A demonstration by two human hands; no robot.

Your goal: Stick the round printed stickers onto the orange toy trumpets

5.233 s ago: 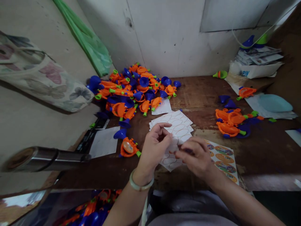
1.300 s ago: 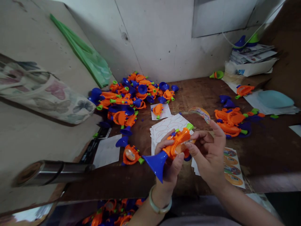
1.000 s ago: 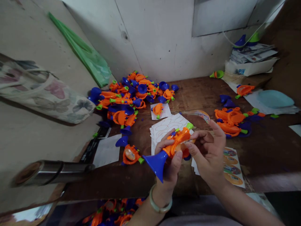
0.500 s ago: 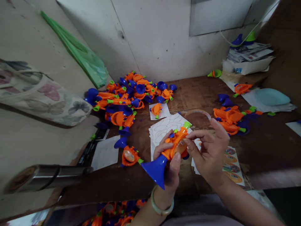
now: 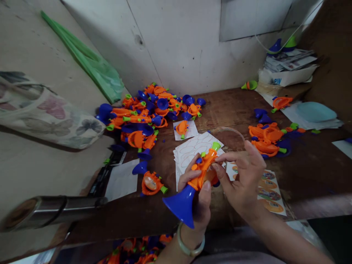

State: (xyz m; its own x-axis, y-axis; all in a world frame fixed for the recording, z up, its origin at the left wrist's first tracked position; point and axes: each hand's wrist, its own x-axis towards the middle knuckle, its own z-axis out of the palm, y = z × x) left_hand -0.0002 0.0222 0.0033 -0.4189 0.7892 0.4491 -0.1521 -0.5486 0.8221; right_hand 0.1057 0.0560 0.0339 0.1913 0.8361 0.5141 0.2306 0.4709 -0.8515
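A toy trumpet (image 5: 202, 169) with an orange body, blue bell and green mouthpiece is gripped in my left hand (image 5: 202, 205), its bell tilted down toward me. My right hand (image 5: 244, 179) pinches thumb and forefinger against the trumpet's side; whatever is between the fingertips is too small to make out. Under and behind the trumpet lie white sheets (image 5: 192, 148) printed with oval outlines. A sheet of oval stickers (image 5: 271, 194) is partly covered by my right forearm. Left of my hands, another trumpet (image 5: 151, 183) lies with a pale oval on its body.
Many toy trumpets (image 5: 162, 104) are heaped at the back left, with more orange and blue ones (image 5: 266, 135) at the right. A metal flask (image 5: 55, 209) is at the left edge. Papers in a box (image 5: 291, 75) and a light blue dish (image 5: 316, 112) stand far right.
The held trumpet has turned slightly and shifted a little left, its bell lower. My right fingertips stay at its side. The whole view has shifted slightly.
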